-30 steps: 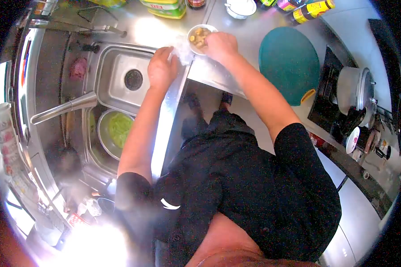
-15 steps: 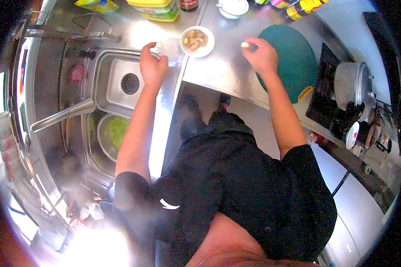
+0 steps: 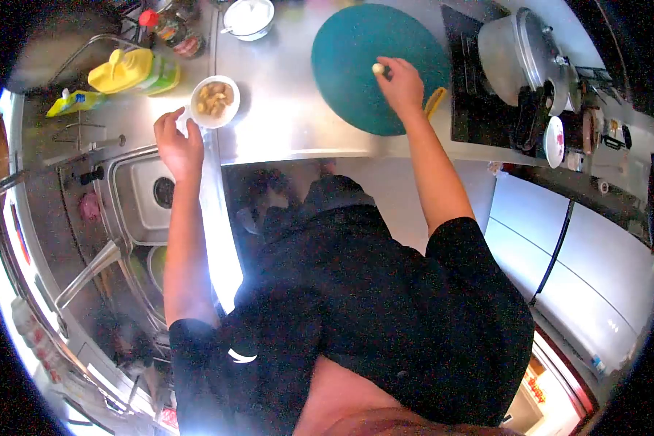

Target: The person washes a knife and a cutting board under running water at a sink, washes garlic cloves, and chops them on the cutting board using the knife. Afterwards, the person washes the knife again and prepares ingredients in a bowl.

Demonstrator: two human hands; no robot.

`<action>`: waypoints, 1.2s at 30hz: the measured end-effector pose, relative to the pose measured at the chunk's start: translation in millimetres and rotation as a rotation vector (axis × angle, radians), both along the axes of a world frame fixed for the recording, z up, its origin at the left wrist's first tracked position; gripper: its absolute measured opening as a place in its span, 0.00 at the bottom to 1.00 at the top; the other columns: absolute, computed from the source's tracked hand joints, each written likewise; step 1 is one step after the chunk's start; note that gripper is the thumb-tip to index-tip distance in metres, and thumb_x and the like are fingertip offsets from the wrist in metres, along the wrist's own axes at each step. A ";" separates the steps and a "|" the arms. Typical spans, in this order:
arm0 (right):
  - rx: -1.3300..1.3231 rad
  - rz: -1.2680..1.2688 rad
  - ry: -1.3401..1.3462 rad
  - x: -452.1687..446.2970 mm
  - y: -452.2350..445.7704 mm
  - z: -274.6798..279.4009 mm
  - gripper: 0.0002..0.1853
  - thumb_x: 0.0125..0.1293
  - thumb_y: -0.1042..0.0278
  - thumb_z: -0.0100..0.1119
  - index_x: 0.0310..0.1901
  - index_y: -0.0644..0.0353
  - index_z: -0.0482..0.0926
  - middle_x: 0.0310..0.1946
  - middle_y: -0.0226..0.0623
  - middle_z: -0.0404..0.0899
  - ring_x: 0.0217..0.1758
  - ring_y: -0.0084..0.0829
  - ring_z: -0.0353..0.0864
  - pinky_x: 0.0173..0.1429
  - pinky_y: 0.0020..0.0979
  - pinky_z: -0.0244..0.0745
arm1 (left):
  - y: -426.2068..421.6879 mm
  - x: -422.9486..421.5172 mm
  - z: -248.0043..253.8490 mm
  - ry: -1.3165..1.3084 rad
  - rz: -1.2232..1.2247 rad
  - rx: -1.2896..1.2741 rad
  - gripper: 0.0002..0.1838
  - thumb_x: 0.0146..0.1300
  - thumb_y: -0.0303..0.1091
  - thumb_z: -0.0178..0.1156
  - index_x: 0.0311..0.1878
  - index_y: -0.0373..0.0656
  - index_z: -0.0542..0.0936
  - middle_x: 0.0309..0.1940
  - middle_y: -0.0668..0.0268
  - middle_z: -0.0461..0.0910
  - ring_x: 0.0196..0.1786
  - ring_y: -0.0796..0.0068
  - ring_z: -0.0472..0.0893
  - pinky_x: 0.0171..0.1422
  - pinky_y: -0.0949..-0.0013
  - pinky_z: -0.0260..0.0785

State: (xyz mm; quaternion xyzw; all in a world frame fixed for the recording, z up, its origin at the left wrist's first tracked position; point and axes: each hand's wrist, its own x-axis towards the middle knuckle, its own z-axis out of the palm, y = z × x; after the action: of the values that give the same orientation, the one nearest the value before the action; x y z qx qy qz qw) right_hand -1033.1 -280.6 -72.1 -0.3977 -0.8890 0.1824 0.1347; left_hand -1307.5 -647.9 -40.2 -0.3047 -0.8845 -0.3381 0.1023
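Observation:
My right hand [image 3: 400, 81] pinches a small pale piece [image 3: 378, 68], perhaps a garlic clove, over the round green board [image 3: 341, 69]. Beside the small white bowl [image 3: 229, 115], which contains yellowish-brown pieces [image 3: 214, 99], is my left hand [image 3: 179, 145]. Its thumb and forefinger are apart, and something whitish and blurred lies between them and the bowl. Whether the left fingers touch the bowl I cannot tell.
Left of the bowl stand a yellow jug [image 3: 134, 71] and a red-capped bottle [image 3: 174, 33]. A white bowl with a spoon [image 3: 248, 18] is at the back. A pot [image 3: 503, 58] stands right of the board, the sink [image 3: 134, 218] lower left.
The view has swung right. My right hand has gone from the bowl to above the green board with the pale piece. My left hand stays near the bowl.

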 end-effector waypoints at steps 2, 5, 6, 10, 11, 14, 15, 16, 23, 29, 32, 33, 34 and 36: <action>-0.023 0.009 -0.009 4.5 1.0 -5.0 0.16 0.59 0.59 0.68 0.49 0.45 0.85 0.49 0.36 0.83 0.54 0.43 0.81 0.54 0.42 0.78 | 3.4 2.5 -0.7 -0.017 -0.014 -0.016 0.15 0.57 0.28 0.64 0.49 0.44 0.84 0.48 0.58 0.78 0.41 0.61 0.79 0.44 0.63 0.73; -0.049 0.042 0.023 9.5 2.9 -11.5 0.16 0.60 0.58 0.68 0.50 0.45 0.86 0.48 0.37 0.84 0.54 0.43 0.81 0.55 0.42 0.78 | 6.9 0.2 -0.5 0.075 -0.054 -0.062 0.15 0.57 0.27 0.64 0.50 0.43 0.84 0.46 0.59 0.79 0.39 0.63 0.78 0.43 0.63 0.73; -0.053 0.065 0.057 11.0 4.0 -13.6 0.16 0.61 0.58 0.67 0.50 0.45 0.86 0.48 0.37 0.84 0.53 0.43 0.81 0.55 0.42 0.78 | 8.2 0.4 0.7 0.063 -0.055 -0.053 0.15 0.57 0.27 0.64 0.50 0.43 0.84 0.46 0.59 0.80 0.37 0.63 0.78 0.42 0.63 0.73; 0.016 0.089 0.100 4.8 5.1 0.4 0.15 0.62 0.56 0.67 0.48 0.50 0.86 0.46 0.40 0.85 0.48 0.46 0.83 0.52 0.42 0.78 | 2.6 2.7 -2.6 -0.023 0.000 0.033 0.14 0.57 0.26 0.65 0.48 0.44 0.84 0.43 0.59 0.82 0.33 0.63 0.78 0.40 0.62 0.74; 0.000 0.090 0.189 -2.5 -1.6 -0.4 0.15 0.61 0.56 0.68 0.47 0.52 0.86 0.44 0.40 0.85 0.45 0.45 0.84 0.49 0.41 0.78 | 3.1 13.1 1.5 -0.089 0.055 0.052 0.12 0.58 0.28 0.66 0.47 0.45 0.83 0.41 0.59 0.83 0.34 0.62 0.80 0.40 0.62 0.74; -0.168 0.345 0.294 -38.4 -64.2 47.0 0.14 0.56 0.65 0.72 0.45 0.52 0.85 0.39 0.34 0.84 0.34 0.34 0.79 0.42 0.34 0.77 | 17.0 64.6 50.3 -0.913 0.209 0.071 0.18 0.73 0.43 0.55 0.58 0.43 0.80 0.43 0.61 0.86 0.34 0.74 0.82 0.39 0.65 0.77; -0.166 0.450 0.261 -50.4 -91.0 60.2 0.14 0.56 0.65 0.72 0.44 0.52 0.85 0.39 0.34 0.83 0.34 0.33 0.79 0.42 0.34 0.76 | 9.7 76.8 14.2 -1.177 0.065 0.410 0.26 0.75 0.52 0.51 0.62 0.39 0.76 0.46 0.60 0.84 0.39 0.71 0.83 0.38 0.66 0.77; -0.252 0.507 0.208 -64.0 -118.4 73.8 0.13 0.56 0.66 0.71 0.44 0.53 0.85 0.40 0.36 0.83 0.37 0.36 0.81 0.43 0.36 0.77 | 12.5 86.7 24.4 -1.369 0.073 0.491 0.26 0.76 0.50 0.50 0.65 0.37 0.72 0.46 0.58 0.83 0.43 0.69 0.82 0.39 0.67 0.78; -0.355 0.995 0.286 -152.1 -264.7 63.7 0.16 0.52 0.70 0.71 0.45 0.54 0.85 0.36 0.38 0.83 0.44 0.42 0.83 0.49 0.38 0.78 | -55.6 110.1 18.3 -1.379 0.136 0.899 0.21 0.78 0.41 0.46 0.66 0.39 0.72 0.43 0.62 0.81 0.41 0.73 0.82 0.41 0.70 0.77; -0.296 1.314 0.234 -223.6 -363.2 75.6 0.16 0.56 0.64 0.71 0.48 0.53 0.84 0.44 0.36 0.84 0.50 0.42 0.82 0.54 0.38 0.78 | -170.9 84.4 -9.4 -1.295 0.565 1.513 0.16 0.73 0.36 0.49 0.58 0.38 0.74 0.32 0.66 0.76 0.32 0.73 0.73 0.34 0.69 0.68; -0.106 1.474 0.264 -278.3 -414.7 70.5 0.18 0.62 0.63 0.67 0.54 0.52 0.83 0.50 0.38 0.84 0.53 0.42 0.82 0.57 0.38 0.78 | -208.6 68.8 -19.5 -1.335 0.570 1.649 0.12 0.74 0.39 0.49 0.53 0.43 0.75 0.31 0.68 0.73 0.30 0.74 0.70 0.32 0.71 0.62; -0.045 1.555 0.231 -297.6 -433.3 72.7 0.20 0.63 0.63 0.65 0.57 0.51 0.81 0.54 0.38 0.82 0.55 0.42 0.81 0.59 0.38 0.77 | -214.9 64.2 -18.6 -1.376 0.506 1.751 0.12 0.75 0.40 0.49 0.51 0.44 0.75 0.30 0.68 0.73 0.30 0.74 0.70 0.32 0.71 0.62; 0.019 1.630 0.190 -315.7 -451.4 75.1 0.22 0.64 0.63 0.63 0.60 0.50 0.79 0.58 0.39 0.80 0.57 0.43 0.80 0.61 0.39 0.77 | -217.6 60.2 -21.0 -1.422 0.432 1.853 0.11 0.75 0.41 0.49 0.50 0.45 0.75 0.30 0.68 0.73 0.31 0.74 0.71 0.32 0.72 0.62; 0.000 1.695 0.120 -353.7 -485.3 64.7 0.25 0.64 0.64 0.62 0.64 0.48 0.76 0.63 0.40 0.76 0.59 0.44 0.79 0.63 0.39 0.76 | -220.6 48.0 -36.5 -1.372 0.341 1.939 0.08 0.75 0.38 0.53 0.48 0.46 0.75 0.34 0.66 0.77 0.32 0.74 0.74 0.32 0.73 0.65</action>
State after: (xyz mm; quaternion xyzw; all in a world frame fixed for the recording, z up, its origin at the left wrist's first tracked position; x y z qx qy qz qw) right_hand -1386.8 -765.9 -7.4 0.4130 -0.8778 0.2425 -0.0004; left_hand -1259.6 -868.5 -76.7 0.2637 -0.1610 -0.9375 -0.1600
